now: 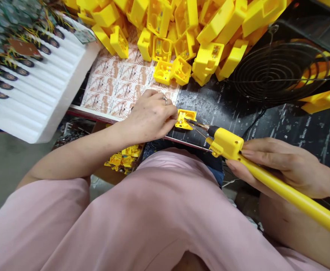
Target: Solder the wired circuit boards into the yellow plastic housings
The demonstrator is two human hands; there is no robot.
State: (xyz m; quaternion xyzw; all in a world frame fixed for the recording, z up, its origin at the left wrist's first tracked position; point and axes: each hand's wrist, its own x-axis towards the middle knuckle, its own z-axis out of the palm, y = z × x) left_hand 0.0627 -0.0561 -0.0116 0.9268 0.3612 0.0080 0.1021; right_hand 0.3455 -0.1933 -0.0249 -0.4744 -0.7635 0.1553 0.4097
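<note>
A small yellow plastic housing lies with its hollow side up at the table's front edge. My left hand, wearing a ring, pinches its left side between thumb and fingers. My right hand is closed around a yellow soldering iron with a thin feed tube beside its tip. The iron comes in from the right, and its tip reaches into the housing; whether it touches metal there I cannot tell.
Many yellow housings are heaped at the back. A black fan with a wire grille stands back right. On the left, a white foam tray bears wired circuit boards and round parts. Below the table edge, a box holds yellow pieces.
</note>
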